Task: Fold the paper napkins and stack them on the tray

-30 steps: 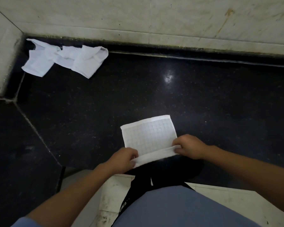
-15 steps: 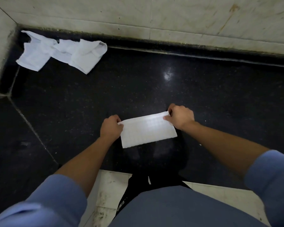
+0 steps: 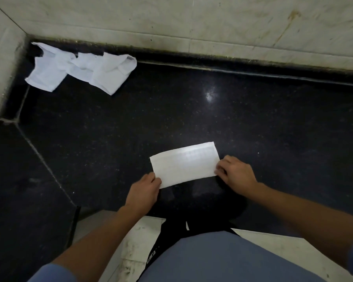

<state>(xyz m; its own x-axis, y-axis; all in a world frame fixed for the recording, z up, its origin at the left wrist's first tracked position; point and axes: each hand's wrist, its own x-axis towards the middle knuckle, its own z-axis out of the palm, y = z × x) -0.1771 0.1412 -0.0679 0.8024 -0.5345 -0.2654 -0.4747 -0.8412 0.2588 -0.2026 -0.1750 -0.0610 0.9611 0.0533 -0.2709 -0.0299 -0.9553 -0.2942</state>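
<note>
A white paper napkin (image 3: 184,164), folded in half into a rectangle, lies flat on the black stone counter (image 3: 192,110) just in front of me. My left hand (image 3: 144,190) touches its near left corner, fingers at the paper's edge. My right hand (image 3: 235,174) pinches the napkin's right edge, fingertips curled over it. A loose heap of unfolded white napkins (image 3: 82,68) lies in the far left corner of the counter. No tray is in view.
Pale tiled walls (image 3: 192,21) close the counter at the back and on the left. A seam (image 3: 41,157) runs diagonally across the counter on the left. The counter's front edge is right at my body, with pale floor (image 3: 139,237) below.
The napkin's near half was lifted and folded over to the far edge. Since then both hands have slid back from the far corners to the near corner and right edge.
</note>
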